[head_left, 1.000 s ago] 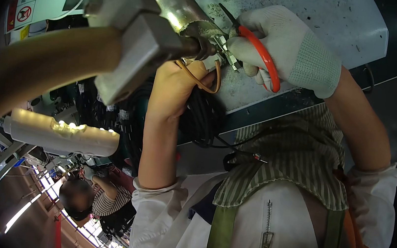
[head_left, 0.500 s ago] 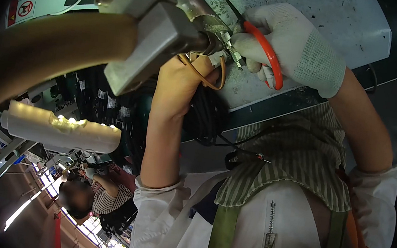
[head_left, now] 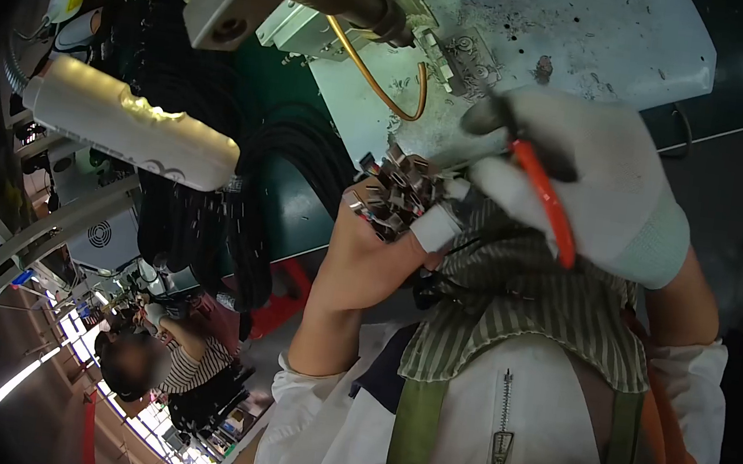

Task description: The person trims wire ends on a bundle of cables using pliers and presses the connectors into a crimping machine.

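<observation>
My left hand (head_left: 365,267), bare with white tape round the thumb, is closed round a bunch of cable ends (head_left: 395,193). Small metal terminals stick out of its top. My right hand (head_left: 601,177) wears a white knit glove and grips red-handled scissors (head_left: 544,202); their dark blade is blurred by motion. The right fingertips are close to the bunch, though contact is unclear. Above both hands, a small metal fixture (head_left: 439,59) sits under the machine head (head_left: 362,8), with a curved brass-coloured tube (head_left: 377,75) beside it.
Metal scraps litter the pale work plate (head_left: 545,31). Black cables (head_left: 191,117) hang in thick bundles at the left, beside a lit white lamp (head_left: 134,124). Another person in a striped top (head_left: 197,366) works at the lower left. A striped apron (head_left: 526,334) covers my lap.
Both hands have drawn back from the machine fixture toward my body. The bunch of cable ends in my left hand now shows. The scissors stay in my right hand.
</observation>
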Available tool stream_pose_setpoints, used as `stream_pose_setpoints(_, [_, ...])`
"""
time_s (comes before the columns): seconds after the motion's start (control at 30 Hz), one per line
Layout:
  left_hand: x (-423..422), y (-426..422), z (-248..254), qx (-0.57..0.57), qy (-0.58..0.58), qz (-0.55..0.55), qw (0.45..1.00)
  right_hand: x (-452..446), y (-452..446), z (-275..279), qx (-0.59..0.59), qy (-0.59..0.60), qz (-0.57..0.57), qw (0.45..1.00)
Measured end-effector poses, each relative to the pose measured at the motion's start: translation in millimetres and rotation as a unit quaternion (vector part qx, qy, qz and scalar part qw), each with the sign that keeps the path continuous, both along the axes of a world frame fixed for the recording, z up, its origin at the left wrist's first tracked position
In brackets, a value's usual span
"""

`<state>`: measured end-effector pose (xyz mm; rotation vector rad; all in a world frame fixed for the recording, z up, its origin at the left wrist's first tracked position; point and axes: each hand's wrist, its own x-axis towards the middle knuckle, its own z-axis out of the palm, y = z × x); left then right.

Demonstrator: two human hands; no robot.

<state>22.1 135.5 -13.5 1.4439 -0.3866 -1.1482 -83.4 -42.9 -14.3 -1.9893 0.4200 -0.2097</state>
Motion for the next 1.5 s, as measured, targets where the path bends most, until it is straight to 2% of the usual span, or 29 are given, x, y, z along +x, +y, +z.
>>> stream_pose_setpoints(0.07, [-7, 0, 1, -0.001, 0.028, 0.008, 1.0, -2, 5, 6, 0.03, -0.028, 0.056, 0.998])
stream_pose_setpoints(0.13, [-8, -1, 8, 0.036, -0.083, 0.013, 0.996, -7, 10, 7, 0.038, -0.037, 0.038, 0.998])
stream_pose_setpoints(0.2, [-14, 3, 12, 0.042, -0.072, 0.036, 0.996, -10, 11, 5, 0.044, -0.056, 0.026, 0.997])
stream_pose_setpoints(0.23, [-21, 4, 8, 0.027, -0.105, 0.069, 0.992, -12, 10, 6, 0.099, 0.002, 0.029, 0.995])
stream_pose_setpoints(0.27, [-25, 7, 4, 0.012, -0.137, 0.101, 0.985, -12, 6, 17, 0.236, 0.08, 0.03, 0.968])
stream_pose_setpoints(0.3, [-26, 13, -1, -0.001, -0.196, 0.062, 0.979, -12, 3, 28, 0.355, 0.162, 0.01, 0.92])
stream_pose_setpoints(0.33, [-28, 11, -1, -0.001, -0.195, 0.061, 0.979, -17, -2, 21, 0.356, 0.163, 0.008, 0.92])
stream_pose_setpoints(0.4, [-30, 9, 1, -0.059, -0.197, 0.01, 0.978, -25, -8, 4, 0.46, 0.088, 0.057, 0.882])
stream_pose_setpoints(0.47, [-29, 4, 6, -0.033, -0.178, -0.005, 0.984, -28, -4, 11, 0.429, 0.072, 0.021, 0.9])
stream_pose_setpoints(0.53, [-29, -2, 11, -0.042, -0.041, 0.016, 0.998, -27, 0, 20, 0.396, 0.031, -0.015, 0.917])
stream_pose_setpoints(0.57, [-21, 0, 14, -0.045, 0.013, -0.011, 0.999, -27, -3, 18, 0.398, 0.031, -0.015, 0.917])
stream_pose_setpoints(0.63, [-21, -3, 14, -0.035, 0.015, -0.01, 0.999, -29, -7, 12, 0.217, 0.004, 0.077, 0.973])
stream_pose_setpoints(0.67, [-22, -5, 14, -0.026, 0.017, -0.009, 0.999, -30, -5, 10, 0.219, 0.004, 0.077, 0.973])
stream_pose_setpoints(0.7, [-24, -7, 14, -0.024, 0.017, -0.009, 1.0, -32, 0, 9, 0.145, -0.013, 0.05, 0.988])
stream_pose_setpoints(0.73, [-26, -9, 16, 0.023, -0.06, 0.024, 0.998, -33, 4, 6, 0.071, -0.031, 0.024, 0.997])
stream_pose_setpoints(0.77, [-28, -12, 18, 0.07, -0.135, 0.056, 0.987, -33, 9, 0, 0.072, -0.031, 0.024, 0.997])
stream_pose_setpoints(0.8, [-30, -17, 19, 0.08, -0.139, 0.068, 0.985, -33, 15, -8, -0.067, -0.086, -0.016, 0.994])
stream_pose_setpoints(0.83, [-32, -22, 19, 0.09, -0.141, 0.079, 0.983, -35, 16, -7, -0.127, -0.107, -0.014, 0.986])
stream_pose_setpoints(0.9, [-38, -17, 8, 0.013, -0.19, 0.107, 0.976, -39, 18, -5, -0.251, -0.146, -0.024, 0.957])
stream_pose_setpoints(0.97, [-41, -15, 4, -0.024, -0.213, 0.121, 0.969, -47, 26, -4, -0.265, -0.058, 0.018, 0.962])
stream_pose_setpoints(1.0, [-42, -15, 3, -0.02, -0.243, 0.111, 0.963, -50, 27, -6, -0.264, -0.057, 0.017, 0.963])
stream_pose_setpoints(1.07, [-45, -20, 1, -0.017, -0.275, 0.101, 0.956, -54, 27, -10, -0.187, -0.03, 0.031, 0.981])
stream_pose_setpoints(1.1, [-46, -23, 1, -0.031, -0.292, 0.124, 0.948, -55, 28, -10, -0.187, -0.031, 0.031, 0.981])
stream_pose_setpoints(1.17, [-47, -25, 1, -0.046, -0.31, 0.146, 0.938, -54, 30, -11, -0.008, -0.085, 0.004, 0.996])
stream_pose_setpoints(1.23, [-48, -22, -1, -0.079, -0.4, 0.095, 0.908, -53, 33, -9, 0.013, -0.096, -0.007, 0.995])
stream_pose_setpoints(1.3, [-47, -21, -5, -0.095, -0.423, 0.105, 0.895, -52, 33, -8, 0.035, -0.105, -0.019, 0.994])
stream_pose_setpoints(1.4, [-38, -20, 5, -0.08, -0.582, -0.023, 0.809, -55, 32, -8, 0.029, -0.099, 0.0, 0.995])
stream_pose_setpoints(1.43, [-37, -17, 4, -0.081, -0.581, -0.022, 0.81, -55, 33, -10, 0.049, -0.085, 0.009, 0.995])
stream_pose_setpoints(1.5, [-35, -11, 0, -0.076, -0.377, 0.008, 0.923, -54, 32, -9, 0.07, -0.072, 0.02, 0.995])
